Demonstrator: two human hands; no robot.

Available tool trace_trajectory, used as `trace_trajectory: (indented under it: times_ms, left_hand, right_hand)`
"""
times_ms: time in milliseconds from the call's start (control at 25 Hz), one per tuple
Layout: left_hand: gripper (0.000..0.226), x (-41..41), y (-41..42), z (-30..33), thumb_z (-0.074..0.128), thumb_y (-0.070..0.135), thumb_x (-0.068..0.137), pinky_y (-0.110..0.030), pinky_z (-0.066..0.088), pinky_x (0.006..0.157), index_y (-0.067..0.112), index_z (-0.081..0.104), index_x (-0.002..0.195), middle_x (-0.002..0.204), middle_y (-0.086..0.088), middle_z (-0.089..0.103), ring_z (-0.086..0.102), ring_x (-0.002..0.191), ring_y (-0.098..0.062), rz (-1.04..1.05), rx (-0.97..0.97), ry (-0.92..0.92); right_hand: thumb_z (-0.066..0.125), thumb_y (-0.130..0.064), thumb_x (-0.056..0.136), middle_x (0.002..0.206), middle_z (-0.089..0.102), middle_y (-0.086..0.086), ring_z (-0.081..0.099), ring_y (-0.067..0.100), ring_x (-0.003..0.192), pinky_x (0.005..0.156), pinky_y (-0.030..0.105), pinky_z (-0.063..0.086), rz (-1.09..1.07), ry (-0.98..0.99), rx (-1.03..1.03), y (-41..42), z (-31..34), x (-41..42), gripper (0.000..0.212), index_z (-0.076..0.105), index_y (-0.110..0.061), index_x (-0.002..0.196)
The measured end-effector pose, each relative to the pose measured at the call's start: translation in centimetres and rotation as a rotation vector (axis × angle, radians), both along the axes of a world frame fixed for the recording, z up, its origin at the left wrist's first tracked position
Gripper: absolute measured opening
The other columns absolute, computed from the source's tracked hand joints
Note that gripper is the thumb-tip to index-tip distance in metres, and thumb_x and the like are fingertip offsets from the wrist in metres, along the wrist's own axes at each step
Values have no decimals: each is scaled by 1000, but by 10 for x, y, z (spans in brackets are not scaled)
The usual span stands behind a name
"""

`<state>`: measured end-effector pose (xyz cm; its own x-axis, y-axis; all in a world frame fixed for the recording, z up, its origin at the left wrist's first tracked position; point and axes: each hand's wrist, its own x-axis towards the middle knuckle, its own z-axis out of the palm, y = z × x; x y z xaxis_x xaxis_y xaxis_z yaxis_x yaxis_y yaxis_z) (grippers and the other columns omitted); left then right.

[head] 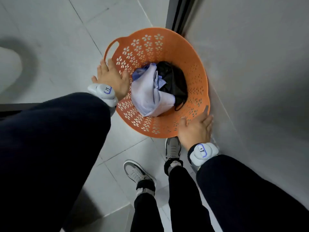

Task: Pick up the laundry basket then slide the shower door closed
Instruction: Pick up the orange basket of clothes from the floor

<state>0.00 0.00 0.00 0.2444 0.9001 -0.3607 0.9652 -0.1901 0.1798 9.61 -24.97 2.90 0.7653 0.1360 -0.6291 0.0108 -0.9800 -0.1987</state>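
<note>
A round orange laundry basket with flower-shaped holes stands on the grey tiled floor against a grey wall panel. Inside lie a pale blue shirt and a black garment. My left hand rests over the basket's left rim, just below its cut-out handle, fingers spread. My right hand is at the near right rim beside the other handle, fingers apart, not closed on it. A dark vertical door track rises behind the basket at the top.
A white rounded fixture sits at the left edge. My two grey shoes stand on the tiles just before the basket. A dark threshold strip runs along the left. The wall panel hems in the right side.
</note>
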Motion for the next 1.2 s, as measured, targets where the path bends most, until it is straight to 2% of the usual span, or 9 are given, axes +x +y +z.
trace_trajectory:
  times_ms: [120, 200, 320, 400, 600, 720, 840, 1000, 1200]
  left_hand:
    - [71, 12, 15, -17, 43, 40, 86, -53, 28, 113, 6, 35, 147, 160, -18, 31, 37, 142, -37, 39, 50, 28]
    - [73, 22, 27, -30, 44, 37, 86, -52, 27, 117, 5, 31, 150, 163, -17, 28, 34, 145, -36, 94, 32, 14]
    - [71, 29, 38, -45, 43, 37, 85, -50, 36, 112, 5, 33, 147, 154, -15, 40, 44, 138, -34, 109, 14, -84]
    - [71, 31, 42, -49, 43, 38, 81, -44, 41, 107, 7, 37, 145, 146, -13, 46, 50, 130, -33, 112, 83, -113]
    - [68, 34, 40, -63, 43, 40, 75, -39, 36, 99, 13, 46, 137, 139, -5, 55, 47, 122, -30, 224, 194, -27]
    - [58, 29, 36, -65, 42, 40, 75, -38, 37, 96, 13, 54, 125, 127, -7, 60, 50, 118, -28, 278, 209, 17]
    - [50, 9, 20, -60, 43, 37, 79, -39, 36, 90, 10, 56, 118, 121, -10, 62, 50, 114, -30, 250, 181, 0]
    - [42, -30, -5, -42, 41, 34, 83, -38, 32, 81, 7, 58, 111, 116, -12, 64, 51, 111, -35, 231, 107, -46]
    - [39, -76, -38, -14, 42, 31, 82, -42, 36, 79, 4, 58, 105, 112, -18, 65, 53, 107, -38, 364, 82, -75]
  right_hand:
    - [57, -27, 95, 168, 17, 36, 19, 47, 158, 127, 51, 20, -115, 23, 21, -2, -14, 3, 89, 10, 11, 160]
    - [57, -24, 94, 165, 26, 33, 36, 48, 150, 119, 52, 35, -203, 41, 89, -3, -27, 3, 83, 14, 12, 156]
    - [55, -22, 95, 160, 34, 29, 51, 50, 135, 107, 52, 47, -345, 62, 103, -1, -37, 11, 77, 18, 7, 155]
    - [53, -21, 96, 157, 36, 29, 53, 52, 131, 103, 51, 48, -370, 67, 97, -1, -42, 17, 74, 19, 6, 155]
    - [51, -18, 96, 154, 36, 29, 52, 53, 129, 102, 53, 47, -402, 68, 110, -2, -54, 20, 66, 24, 6, 151]
    - [50, -19, 96, 152, 39, 28, 52, 52, 128, 95, 46, 44, -435, 90, 127, 1, -55, 19, 60, 27, 4, 147]
    - [48, -19, 97, 147, 46, 27, 55, 49, 126, 90, 43, 41, -430, 101, 140, 7, -48, 10, 53, 31, 4, 142]
    - [50, -20, 94, 143, 51, 26, 56, 49, 126, 96, 47, 45, -403, 59, 153, 14, -27, -10, 51, 36, 2, 137]
    - [50, -25, 91, 137, 56, 22, 59, 48, 119, 99, 52, 49, -331, 61, 130, 12, 4, -39, 45, 41, -1, 128]
